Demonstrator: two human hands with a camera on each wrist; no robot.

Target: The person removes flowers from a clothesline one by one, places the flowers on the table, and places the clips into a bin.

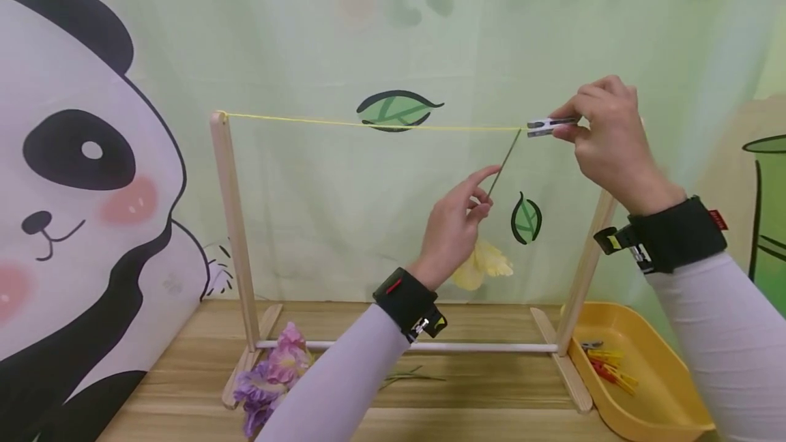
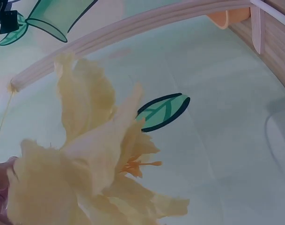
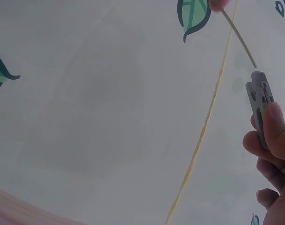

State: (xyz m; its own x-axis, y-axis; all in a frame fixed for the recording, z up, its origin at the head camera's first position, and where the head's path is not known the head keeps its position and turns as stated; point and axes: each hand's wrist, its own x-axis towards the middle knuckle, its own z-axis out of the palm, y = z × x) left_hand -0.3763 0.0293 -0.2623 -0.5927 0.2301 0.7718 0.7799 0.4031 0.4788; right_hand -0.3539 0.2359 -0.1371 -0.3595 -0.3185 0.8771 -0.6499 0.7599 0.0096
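Observation:
My left hand point(image 1: 453, 227) pinches the thin green stem of a yellow artificial flower point(image 1: 482, 266), whose bloom hangs downward below the fingers. The stem's tip points up and meets the yellow string point(image 1: 307, 121) in the head view. Large pale petals point(image 2: 86, 164) with an orange centre fill the left wrist view. My right hand point(image 1: 610, 131) pinches a grey clothespin point(image 1: 550, 126) between thumb and fingers, its tip pointing left, just right of the stem's end. In the right wrist view the clothespin point(image 3: 260, 103) sits close by the stem tip.
The string runs between two posts of a wooden frame point(image 1: 236, 237) with a white crossbar point(image 1: 491, 347). Pink and purple flowers point(image 1: 270, 377) lie at its left foot. A yellow tray point(image 1: 663, 394) at right holds several clothespins point(image 1: 610, 367). A printed curtain point(image 1: 295, 39) hangs behind.

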